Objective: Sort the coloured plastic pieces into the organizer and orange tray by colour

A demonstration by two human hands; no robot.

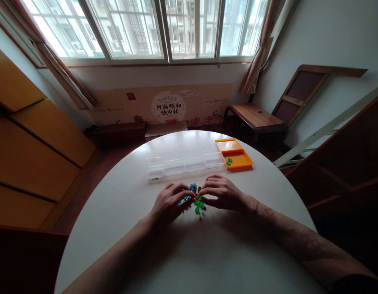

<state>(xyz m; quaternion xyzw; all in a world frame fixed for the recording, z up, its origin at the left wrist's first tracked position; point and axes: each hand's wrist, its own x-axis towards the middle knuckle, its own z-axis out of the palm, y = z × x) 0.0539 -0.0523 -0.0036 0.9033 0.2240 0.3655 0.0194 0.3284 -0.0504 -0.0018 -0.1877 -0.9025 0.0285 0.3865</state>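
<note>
A small heap of toy building bricks, blue, green, yellow and dark, lies on the white round table (121, 237). My left hand (170, 201) curls over the heap's left side, thumb and fingers pinched together. From the right, my right hand (221, 192) reaches in with its fingertips also pinched, almost meeting the left ones. Whatever sits between the fingertips is too small to make out; green shows right beside them. Loose green bricks (199, 207) lie just below the fingers, and blue bricks (184, 200) show under my left hand.
Beyond my hands stands a clear plastic compartment box (175, 168) with raised lids. At its right end, an open orange box (242, 161) holds several green bricks (228, 161). A wooden chair (256, 116) stands past the table's far right edge, below the window.
</note>
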